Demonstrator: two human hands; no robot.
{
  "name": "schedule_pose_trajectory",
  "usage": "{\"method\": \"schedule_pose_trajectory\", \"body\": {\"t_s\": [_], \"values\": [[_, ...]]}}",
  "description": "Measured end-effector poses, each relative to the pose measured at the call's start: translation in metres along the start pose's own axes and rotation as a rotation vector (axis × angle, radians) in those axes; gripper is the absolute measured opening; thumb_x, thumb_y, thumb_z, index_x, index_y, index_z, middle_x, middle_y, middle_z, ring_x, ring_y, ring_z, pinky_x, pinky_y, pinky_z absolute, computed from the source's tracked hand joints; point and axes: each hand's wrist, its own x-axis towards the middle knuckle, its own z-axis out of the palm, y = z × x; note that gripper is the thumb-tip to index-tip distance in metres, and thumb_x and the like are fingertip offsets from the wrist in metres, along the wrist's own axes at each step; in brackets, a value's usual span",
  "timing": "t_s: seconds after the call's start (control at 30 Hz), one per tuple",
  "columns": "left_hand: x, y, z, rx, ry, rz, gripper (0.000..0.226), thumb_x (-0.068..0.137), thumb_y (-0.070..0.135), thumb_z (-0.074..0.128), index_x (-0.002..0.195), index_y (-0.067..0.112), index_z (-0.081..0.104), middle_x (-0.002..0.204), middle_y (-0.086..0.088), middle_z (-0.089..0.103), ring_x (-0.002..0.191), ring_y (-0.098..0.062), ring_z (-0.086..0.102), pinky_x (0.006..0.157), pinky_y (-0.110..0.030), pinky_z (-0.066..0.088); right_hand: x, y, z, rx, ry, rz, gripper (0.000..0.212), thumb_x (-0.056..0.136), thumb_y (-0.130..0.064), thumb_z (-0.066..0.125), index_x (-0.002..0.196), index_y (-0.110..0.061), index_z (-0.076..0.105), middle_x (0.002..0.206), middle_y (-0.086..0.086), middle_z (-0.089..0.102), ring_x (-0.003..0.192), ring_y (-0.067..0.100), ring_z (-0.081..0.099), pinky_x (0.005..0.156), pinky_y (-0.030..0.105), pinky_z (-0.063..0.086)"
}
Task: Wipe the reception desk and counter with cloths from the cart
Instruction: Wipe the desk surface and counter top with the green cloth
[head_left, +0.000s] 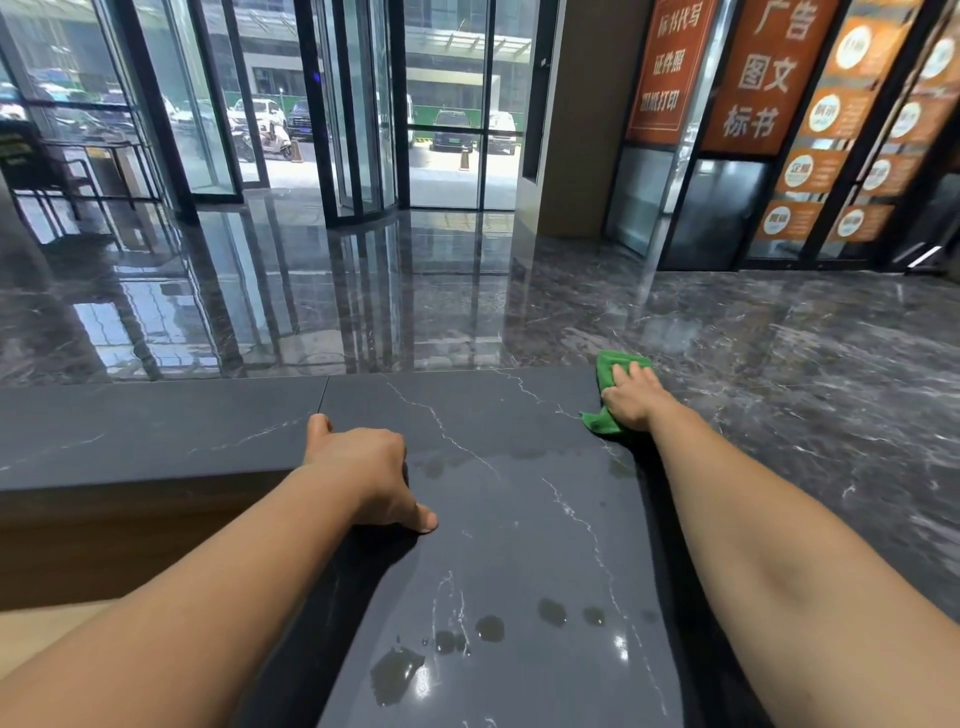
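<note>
Two bare hands are showing on the dark grey, white-veined stone desk (208, 441), and I am reporting hazards first. The right hand (631, 400) is pressing a small green microfibre cloth (609, 364) flat at the far right corner of the desk, its fingers (635, 370) lying straight on the fabric rather than curling round it. Part of the cloth is sitting at the very edge, so I am judging that a stroke outward could push it off onto the glossy dark marble floor (779, 338).

The left hand (363, 462) is resting on the desk and holding nothing. Its thumb and little finger are spreading, but the other fingers are hiding behind the knuckles, so I cannot tell whether they are straight or curled. I am expecting it to leave prints on the surface.

Several wet patches (397, 670) are lying on the near part of the desk, well apart from the cloth, and could dry into marks if missed.

On materials, the desk top is looking hard, smooth, flat and square-edged, the cloth soft, napped and crumpled.
</note>
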Motion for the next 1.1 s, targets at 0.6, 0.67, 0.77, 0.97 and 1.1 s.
{"method": "schedule_pose_trajectory", "body": {"t_s": [0.6, 0.67, 0.77, 0.97, 1.1], "values": [[-0.007, 0.002, 0.003, -0.057, -0.024, -0.041, 0.069, 0.071, 0.077, 0.059, 0.114, 0.023, 0.049, 0.118, 0.007, 0.060, 0.121, -0.021, 0.052, 0.110, -0.049, 0.013, -0.120, -0.164, 0.043, 0.009, -0.051, -0.447, 0.063, 0.101, -0.028, 0.029, 0.157, -0.017, 0.001, 0.163, 0.005, -0.010, 0.150, 0.022, -0.009, 0.122, 0.039, 0.000], [-0.007, 0.004, 0.002, -0.063, -0.044, -0.052, 0.071, 0.072, 0.076, 0.059, 0.118, 0.023, 0.049, 0.122, 0.006, 0.059, 0.123, -0.022, 0.050, 0.110, -0.050, 0.012, -0.116, -0.142, 0.039, 0.007, -0.051, -0.445, 0.063, 0.101, -0.026, 0.029, 0.157, -0.018, 0.002, 0.163, 0.004, -0.009, 0.150, 0.021, -0.009, 0.121, 0.038, 0.000], [-0.007, 0.004, 0.001, -0.082, -0.066, -0.055, 0.070, 0.074, 0.074, 0.060, 0.120, 0.023, 0.049, 0.121, 0.005, 0.060, 0.122, -0.024, 0.051, 0.109, -0.049, 0.011, -0.106, -0.093, 0.030, 0.008, -0.012, -0.351, 0.063, 0.101, -0.025, 0.031, 0.157, -0.017, 0.004, 0.164, 0.005, -0.007, 0.150, 0.023, -0.007, 0.120, 0.038, 0.003], [-0.004, 0.004, 0.003, -0.075, -0.065, -0.061, 0.069, 0.074, 0.074, 0.059, 0.120, 0.024, 0.048, 0.119, 0.006, 0.060, 0.121, -0.024, 0.051, 0.107, -0.048, 0.013, -0.086, 0.012, 0.019, -0.018, 0.003, -0.138, 0.057, 0.101, -0.026, 0.026, 0.155, -0.012, 0.013, 0.162, 0.005, -0.011, 0.150, 0.027, -0.010, 0.122, 0.042, 0.002], [-0.003, 0.004, 0.003, -0.074, -0.064, -0.056, 0.069, 0.074, 0.076, 0.058, 0.119, 0.025, 0.048, 0.119, 0.006, 0.060, 0.121, -0.024, 0.051, 0.107, -0.048, 0.013, -0.094, 0.022, 0.020, 0.005, 0.025, -0.068, 0.059, 0.100, -0.025, 0.024, 0.156, -0.012, 0.008, 0.163, 0.006, -0.011, 0.150, 0.027, -0.011, 0.122, 0.044, 0.001]]}}
